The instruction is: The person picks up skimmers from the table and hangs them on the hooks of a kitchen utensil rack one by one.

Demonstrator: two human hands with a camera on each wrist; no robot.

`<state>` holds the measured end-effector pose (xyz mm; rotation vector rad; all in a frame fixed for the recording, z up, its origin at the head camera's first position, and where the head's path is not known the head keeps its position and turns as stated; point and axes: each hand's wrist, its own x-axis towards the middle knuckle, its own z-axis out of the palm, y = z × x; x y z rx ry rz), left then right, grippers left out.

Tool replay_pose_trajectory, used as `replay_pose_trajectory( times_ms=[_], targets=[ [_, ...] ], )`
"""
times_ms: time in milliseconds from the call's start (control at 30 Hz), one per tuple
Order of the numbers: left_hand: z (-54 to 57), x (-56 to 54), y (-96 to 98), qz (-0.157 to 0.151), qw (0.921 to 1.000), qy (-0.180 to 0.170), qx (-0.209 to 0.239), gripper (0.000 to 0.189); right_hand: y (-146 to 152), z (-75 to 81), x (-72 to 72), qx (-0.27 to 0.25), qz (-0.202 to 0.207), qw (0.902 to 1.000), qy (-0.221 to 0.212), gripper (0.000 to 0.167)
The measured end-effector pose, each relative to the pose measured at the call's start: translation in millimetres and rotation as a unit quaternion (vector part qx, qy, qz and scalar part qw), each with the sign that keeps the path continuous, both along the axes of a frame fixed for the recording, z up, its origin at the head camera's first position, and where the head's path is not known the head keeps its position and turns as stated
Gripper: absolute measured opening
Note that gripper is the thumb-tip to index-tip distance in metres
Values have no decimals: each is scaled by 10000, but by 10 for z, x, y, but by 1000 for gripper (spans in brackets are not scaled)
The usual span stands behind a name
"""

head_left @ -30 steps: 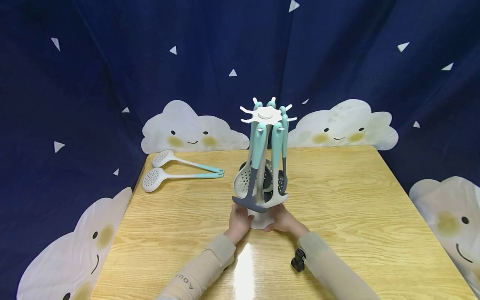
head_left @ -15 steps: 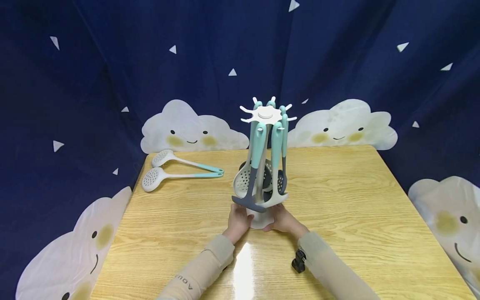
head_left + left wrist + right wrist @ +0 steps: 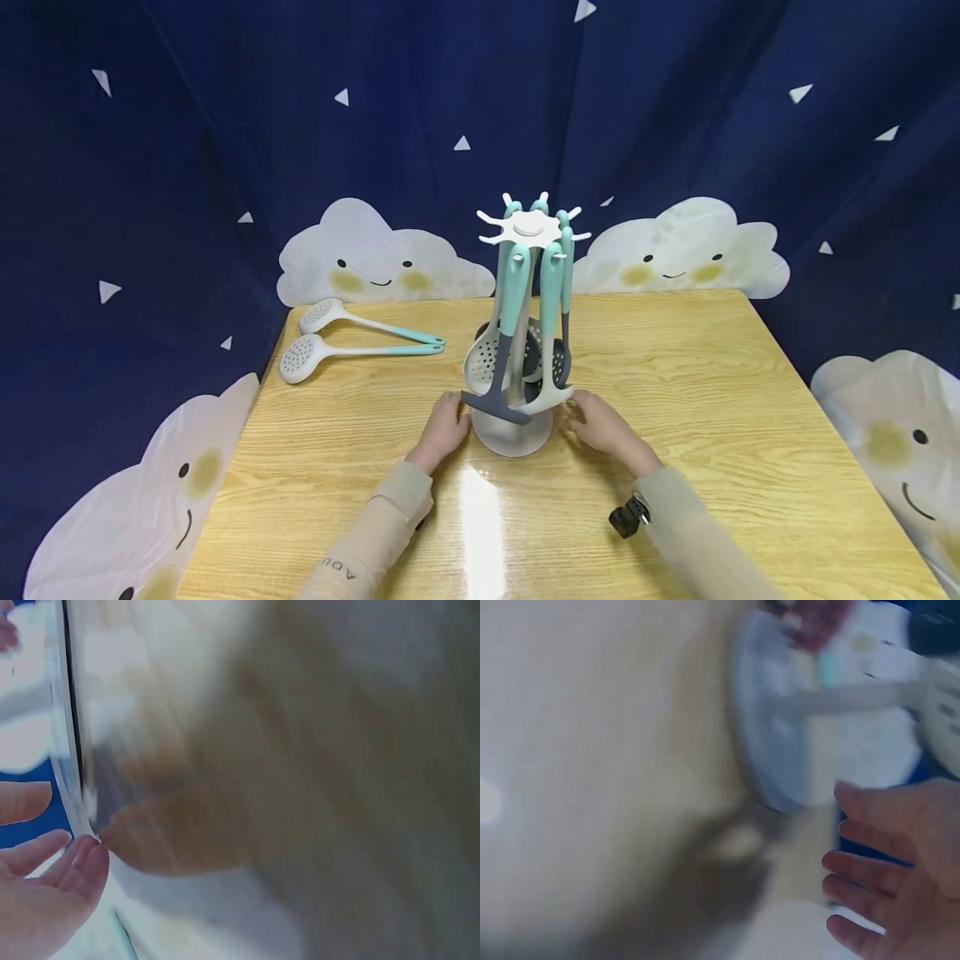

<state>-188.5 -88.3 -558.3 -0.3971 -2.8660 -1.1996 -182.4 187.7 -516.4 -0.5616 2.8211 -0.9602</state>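
Observation:
A white utensil stand (image 3: 528, 227) with a round base (image 3: 513, 437) stands upright on the table, hung with several utensils. In front hang a dark grey turner-like utensil (image 3: 507, 350) and a white one (image 3: 550, 342), both with mint handles. A white slotted spoon (image 3: 481, 363) hangs at the left. My left hand (image 3: 442, 429) is beside the base at the left, its fingers loosely bent and holding nothing. At the right, my right hand (image 3: 603, 427) is apart from the base; the right wrist view shows its fingers (image 3: 866, 870) spread, with nothing in them.
Two white skimmers with mint handles lie at the table's back left, a rear skimmer (image 3: 375, 323) and a front skimmer (image 3: 360, 351). Behind the wooden table (image 3: 675, 400) hangs a dark blue curtain (image 3: 420, 75) with cloud cutouts (image 3: 375, 250).
Both hands held the stand's base earlier; now they have let go and moved outward, left hand to the left, right hand to the right. The stand has stayed about where it was.

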Motion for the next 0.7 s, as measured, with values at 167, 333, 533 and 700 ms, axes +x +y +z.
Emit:
replay_pose_trajectory(
  times_ms=[167,333,533,700],
  targets=[
    [91,-169,-282,510,9959,449,-597,31,118,565,-19,96,-1111,9880,1071,28],
    [185,-352,-518,669,9648,1867,-1729,27,126,1093,-1,-273,-1631,9431,2884,19],
    [234,-520,-688,610,9307,2756,-2328,25,60,1519,21,-748,-1671,8822,4338,20],
    [224,-620,-776,770,9305,2561,-2501,33,0,1763,23,-1013,-1565,8495,4936,19]
  ],
)
